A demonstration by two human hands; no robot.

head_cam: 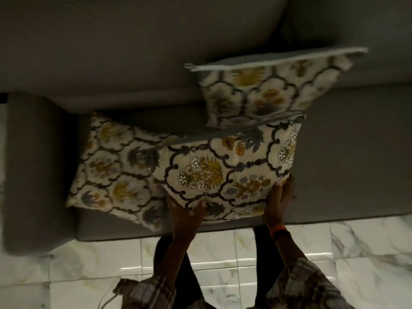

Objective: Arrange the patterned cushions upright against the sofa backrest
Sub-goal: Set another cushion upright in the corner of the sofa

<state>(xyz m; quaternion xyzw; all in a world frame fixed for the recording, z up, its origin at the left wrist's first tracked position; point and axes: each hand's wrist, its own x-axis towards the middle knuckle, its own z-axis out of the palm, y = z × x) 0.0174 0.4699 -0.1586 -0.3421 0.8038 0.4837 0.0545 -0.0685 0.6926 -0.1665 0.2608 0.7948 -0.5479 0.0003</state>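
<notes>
While both hands clamp its near edge, the left hand (189, 214) pinching the lower left corner and the right hand (279, 197) wrapped round the lower right corner, the held cushion (225, 172) lies tilted over the grey sofa seat (347, 157). Three square patterned cushions show, all cream fabric printed with dark scalloped lattice and yellow, grey and ochre flowers: the held one, a flat cushion (111, 170) on the seat beside the padded armrest (33, 170), and an upright cushion (269, 85) with pale piping leaning against the soft grey backrest (133, 52). Two checked sleeves and one orange wristband (278, 229) on the right wrist show above the glossy marble floor (223, 253).
</notes>
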